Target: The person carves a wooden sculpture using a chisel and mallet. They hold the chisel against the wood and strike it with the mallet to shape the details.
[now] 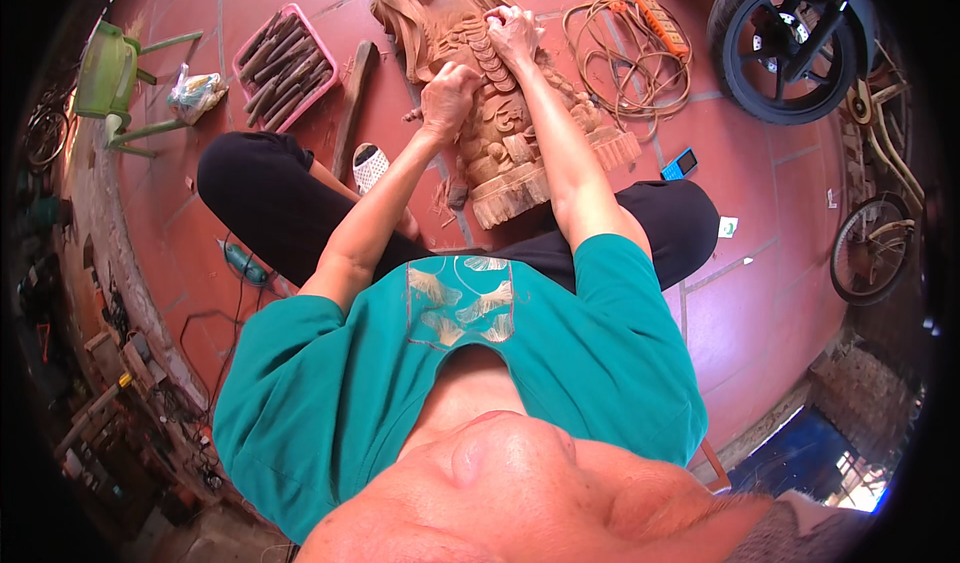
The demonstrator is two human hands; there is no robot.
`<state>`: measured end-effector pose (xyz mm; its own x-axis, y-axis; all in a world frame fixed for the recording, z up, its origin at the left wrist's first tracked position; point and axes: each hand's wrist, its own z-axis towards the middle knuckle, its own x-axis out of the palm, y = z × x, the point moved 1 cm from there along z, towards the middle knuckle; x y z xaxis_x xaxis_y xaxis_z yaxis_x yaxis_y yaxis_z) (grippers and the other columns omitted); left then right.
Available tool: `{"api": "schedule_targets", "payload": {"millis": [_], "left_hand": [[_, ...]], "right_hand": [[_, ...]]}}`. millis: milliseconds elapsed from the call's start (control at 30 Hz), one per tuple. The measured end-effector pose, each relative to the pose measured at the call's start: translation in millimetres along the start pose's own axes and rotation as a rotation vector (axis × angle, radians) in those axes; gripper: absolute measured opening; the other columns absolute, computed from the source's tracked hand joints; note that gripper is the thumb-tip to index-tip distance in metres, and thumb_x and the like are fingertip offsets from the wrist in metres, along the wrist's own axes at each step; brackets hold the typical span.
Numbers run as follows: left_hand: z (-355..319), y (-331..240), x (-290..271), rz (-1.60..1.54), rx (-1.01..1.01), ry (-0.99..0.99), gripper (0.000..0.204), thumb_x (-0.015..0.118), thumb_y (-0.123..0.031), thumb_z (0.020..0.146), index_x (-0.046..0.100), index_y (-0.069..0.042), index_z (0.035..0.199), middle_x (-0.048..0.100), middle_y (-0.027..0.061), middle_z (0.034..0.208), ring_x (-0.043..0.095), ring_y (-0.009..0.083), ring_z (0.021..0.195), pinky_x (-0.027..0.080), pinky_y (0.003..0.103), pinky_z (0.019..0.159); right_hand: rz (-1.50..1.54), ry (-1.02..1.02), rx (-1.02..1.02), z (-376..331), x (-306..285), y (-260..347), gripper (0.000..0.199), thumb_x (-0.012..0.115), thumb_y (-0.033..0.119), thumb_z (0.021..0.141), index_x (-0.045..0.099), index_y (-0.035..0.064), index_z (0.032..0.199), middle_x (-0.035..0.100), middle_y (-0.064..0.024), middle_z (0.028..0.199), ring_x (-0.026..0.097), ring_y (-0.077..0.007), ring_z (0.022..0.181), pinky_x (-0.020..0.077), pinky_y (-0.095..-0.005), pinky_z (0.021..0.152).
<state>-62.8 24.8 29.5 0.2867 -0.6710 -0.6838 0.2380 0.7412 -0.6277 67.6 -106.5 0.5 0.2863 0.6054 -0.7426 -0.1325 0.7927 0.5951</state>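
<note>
Wood carving (495, 113): lies on the red tiled floor (750, 343), directly in front of the seated person's crossed legs, well in from the floor's left edge.

Left hand (450, 101): at the carving's left side, fingers curled together; it cannot be told whether they clamp anything. Right hand (514, 37): farther up the carving, fingers bent down onto it; their spacing, and any grip, cannot be determined.

Surroundings: a pink basket (310, 103) of dark rod-like pieces (285, 68) sits between the carving and a green chair (108, 68) near the floor's left edge. A dark wooden bar (354, 113) lies just beside the basket. Right of the carving lie a looped cable (625, 98) and an orange power strip (660, 28).

Markings: a blue phone (679, 165), by the right knee, has keys and screen too small to read. A nearby white card (728, 227) carries a green mark, print illegible. The teal shirt (300, 393) bears a panel (460, 301) of pale fan-shaped leaves.
</note>
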Motion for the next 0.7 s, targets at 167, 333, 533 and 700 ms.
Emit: {"api": "schedule_targets", "payload": {"millis": [167,333,533,700], "left_hand": [[24.8,31.6,-9.8,-0.231,-0.210,-0.100,0.008,0.075,-0.014,0.080,0.071,-0.007,0.083,0.067,0.0066,0.075,0.062,0.0157,0.066,0.049,0.031,0.061],[12.8,9.1,-2.6,-0.010,-0.036,-0.040,0.012,0.071,-0.019,0.084,0.068,-0.007,0.081,0.066,0.0107,0.084,0.066,0.0245,0.073,0.052,0.039,0.068],[13.0,12.1,-8.5,-0.177,-0.108,0.108,0.008,0.066,-0.015,0.084,0.069,-0.010,0.091,0.065,0.0116,0.090,0.066,0.0309,0.080,0.051,0.041,0.072],[33.0,16.4,-18.3,-0.012,-0.050,-0.061,0.014,0.059,-0.010,0.088,0.068,-0.008,0.099,0.065,0.0145,0.095,0.066,0.0316,0.081,0.053,0.040,0.072]], "right_hand": [[0.105,0.021,0.009,0.4,-0.9,7.6,0.016,0.060,0.026,0.081,0.075,0.0257,0.086,0.069,-0.0010,0.101,0.054,-0.0261,0.111,0.0293,-0.0576,0.097],[0.093,0.021,0.007,0.6,0.0,2.2,0.017,0.059,0.027,0.082,0.075,0.0250,0.087,0.069,-0.0034,0.102,0.054,-0.0273,0.111,0.0283,-0.0574,0.098],[0.064,0.033,0.022,0.1,0.0,2.6,0.016,0.060,0.028,0.082,0.075,0.0254,0.088,0.068,-0.0025,0.104,0.053,-0.0276,0.113,0.0315,-0.0574,0.096],[0.071,0.043,0.015,-0.1,0.1,10.1,0.016,0.060,0.029,0.082,0.075,0.0254,0.087,0.068,-0.0015,0.103,0.053,-0.0270,0.112,0.0320,-0.0559,0.096]]}}
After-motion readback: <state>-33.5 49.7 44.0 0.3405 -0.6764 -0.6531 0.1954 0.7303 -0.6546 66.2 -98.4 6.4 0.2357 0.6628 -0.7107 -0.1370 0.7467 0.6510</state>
